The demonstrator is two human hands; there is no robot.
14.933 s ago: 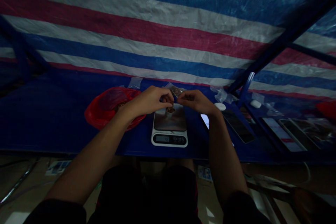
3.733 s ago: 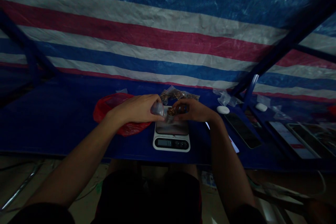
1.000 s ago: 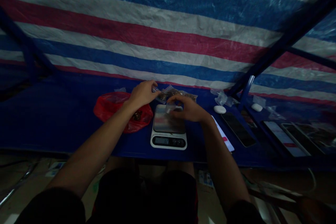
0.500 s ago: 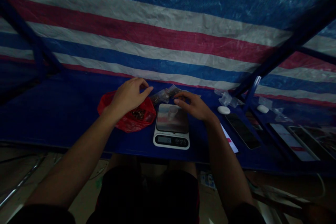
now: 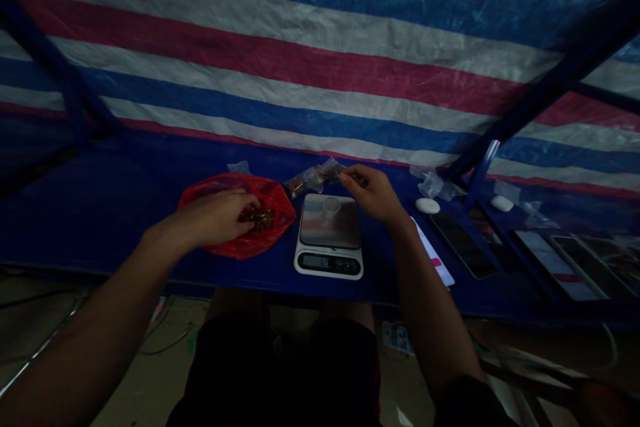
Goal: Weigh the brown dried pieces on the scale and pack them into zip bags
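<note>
the left hand [image 5: 215, 217] has dropped from above the red plastic bag [image 5: 274, 203] into its mouth, fingers curled over the brown pieces [image 5: 259, 217] there; whether it grips any, i cannot tell. the right hand [image 5: 374, 195] has moved toward the far edge of the digital kitchen scale [image 5: 329, 263], its fingers pinched together just beside the clear zip bags [image 5: 311, 180] of brown pieces, and i cannot tell if they hold anything. a small clear cup [image 5: 331, 207] stands upright near the far edge of the scale's plate. the red bag lies just left of the scale, on the blue surface [image 5: 100, 213].
</note>
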